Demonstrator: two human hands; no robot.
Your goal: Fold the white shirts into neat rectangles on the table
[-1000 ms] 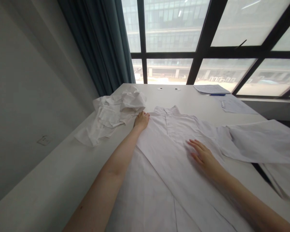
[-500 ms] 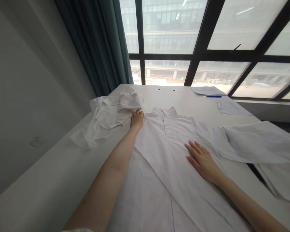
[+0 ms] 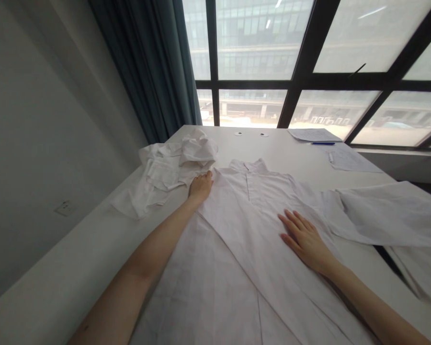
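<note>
Shirt (image 3: 187, 287): white, laid flat on the table (image 3: 75, 268), under and between the two hands. Long axis runs roughly straight away from the person, collar (image 3: 259, 165) at the far end, toward the window (image 3: 253, 43). Near end runs out of the bottom of the view, so can't tell where the hem stops.

Left hand (image 3: 201, 186): at the left shoulder edge, just short of the collar and off to its left. Fingers curled over the cloth; fingertips hidden, so can't tell if it's pinching or only pressing. It's the nearer hand to the collar.

Right hand (image 3: 303, 239): open, palm down, flat on the right half of the front, fingers pointing in toward the midline. Sits closer to the person than the left one, so the line between the hands crosses the shirt at a slant.

Sleeve (image 3: 233, 225) lies across the front, its lower edge running from near the left shoulder down to the right. That edge passes between the two forearms.

Around it: crumpled white cloth (image 3: 165, 167) just left of the left hand. More white cloth (image 3: 391, 213) off the shirt's right side; can't tell if it's the other sleeve. Papers (image 3: 314, 134) and blue pen (image 3: 323, 143) at far right, well apart from both hands.
</note>
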